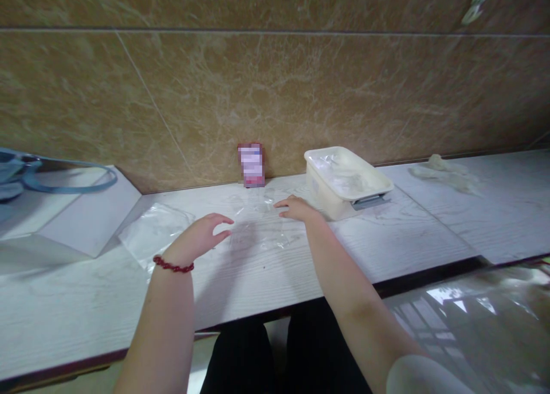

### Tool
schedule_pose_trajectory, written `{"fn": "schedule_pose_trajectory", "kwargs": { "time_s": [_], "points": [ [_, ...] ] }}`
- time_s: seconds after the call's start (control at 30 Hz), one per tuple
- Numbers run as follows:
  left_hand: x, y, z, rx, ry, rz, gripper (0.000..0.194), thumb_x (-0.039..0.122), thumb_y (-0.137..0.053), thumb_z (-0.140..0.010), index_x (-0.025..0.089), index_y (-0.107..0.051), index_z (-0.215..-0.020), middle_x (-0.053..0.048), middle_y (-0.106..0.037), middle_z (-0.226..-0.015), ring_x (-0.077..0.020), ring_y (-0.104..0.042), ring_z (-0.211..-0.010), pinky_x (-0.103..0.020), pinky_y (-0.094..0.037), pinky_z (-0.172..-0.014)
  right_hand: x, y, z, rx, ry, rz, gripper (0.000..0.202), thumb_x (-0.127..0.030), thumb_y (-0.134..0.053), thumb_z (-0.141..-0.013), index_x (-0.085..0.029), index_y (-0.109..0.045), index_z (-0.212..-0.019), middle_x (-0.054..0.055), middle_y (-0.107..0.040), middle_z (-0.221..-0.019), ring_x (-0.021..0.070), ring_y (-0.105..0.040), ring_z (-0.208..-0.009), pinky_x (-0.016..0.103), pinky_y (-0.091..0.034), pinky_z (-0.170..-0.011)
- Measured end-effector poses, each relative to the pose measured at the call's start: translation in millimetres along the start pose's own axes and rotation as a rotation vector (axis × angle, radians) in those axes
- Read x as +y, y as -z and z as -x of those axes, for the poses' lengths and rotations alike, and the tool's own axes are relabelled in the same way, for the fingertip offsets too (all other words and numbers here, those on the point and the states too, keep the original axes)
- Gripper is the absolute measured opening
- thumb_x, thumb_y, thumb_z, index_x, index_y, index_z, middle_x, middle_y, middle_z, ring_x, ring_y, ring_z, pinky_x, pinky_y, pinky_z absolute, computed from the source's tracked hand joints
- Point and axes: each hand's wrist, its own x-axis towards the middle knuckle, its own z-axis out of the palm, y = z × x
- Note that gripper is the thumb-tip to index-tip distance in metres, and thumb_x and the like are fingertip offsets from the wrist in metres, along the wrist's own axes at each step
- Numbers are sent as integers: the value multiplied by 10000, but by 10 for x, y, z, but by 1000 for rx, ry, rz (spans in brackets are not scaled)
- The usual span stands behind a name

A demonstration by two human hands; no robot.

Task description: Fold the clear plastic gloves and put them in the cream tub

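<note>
A clear plastic bag (260, 228) lies flat on the white wood-grain table, between my two hands. My left hand (206, 233) hovers at its left side, thumb and fingers apart, with nothing in the grasp. Over the right upper part of the bag is my right hand (295, 208), its fingers stretched out and parted; whether the fingertips touch the plastic I cannot tell. A stack of clear plastic bags (157, 233) rests just left of my left hand. Behind the bag, a phone (252, 165) with a blurred screen leans upright against the wall.
Right of my right hand stands a cream plastic bin (322, 190) with clear plastic inside. A crumpled pale item (447, 173) lies farther right. At the left are a white box (94, 216) and a blue strap (73, 185). The tiled wall (275, 96) borders the table's back.
</note>
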Motion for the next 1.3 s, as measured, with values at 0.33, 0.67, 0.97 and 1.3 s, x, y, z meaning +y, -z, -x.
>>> {"fn": "schedule_pose_trajectory", "kwargs": {
  "time_s": [0.33,0.67,0.97,1.3],
  "points": [
    [84,-401,484,-101,-131,80,293,313,-518,-711,214,-595,-977,-55,-593,-1002,-172,-530,-934,-300,-394,-874,-270,175,393,6,130,121,270,-231,-612,-670,-240,-630,-939,53,-599,-945,192,-548,-896,286,-406,-787],
    [124,-558,387,-61,-256,10,158,186,-430,-753,172,-588,-748,-63,-601,-873,-158,-535,-841,-289,-428,-803,-360,-138,1183,77,297,77,376,-257,-579,-713,-183,-541,-1080,71,-514,-1033,168,-477,-975,295,-350,-885],
    [175,-531,448,38,-191,113,114,211,-411,-755,181,-521,-759,-51,-602,-870,-161,-553,-804,-304,-436,-754,-453,-373,1213,259,147,59,297,-264,-516,-762,-181,-539,-1047,64,-497,-1049,161,-451,-989,290,-338,-882],
    [188,-569,453,94,-103,244,111,234,-403,-754,190,-501,-781,-54,-583,-935,-149,-564,-806,-281,-463,-719,-591,-388,1135,350,59,129,219,-228,-453,-800,-184,-538,-996,79,-471,-1142,174,-435,-1040,308,-350,-883]
  ]
}}
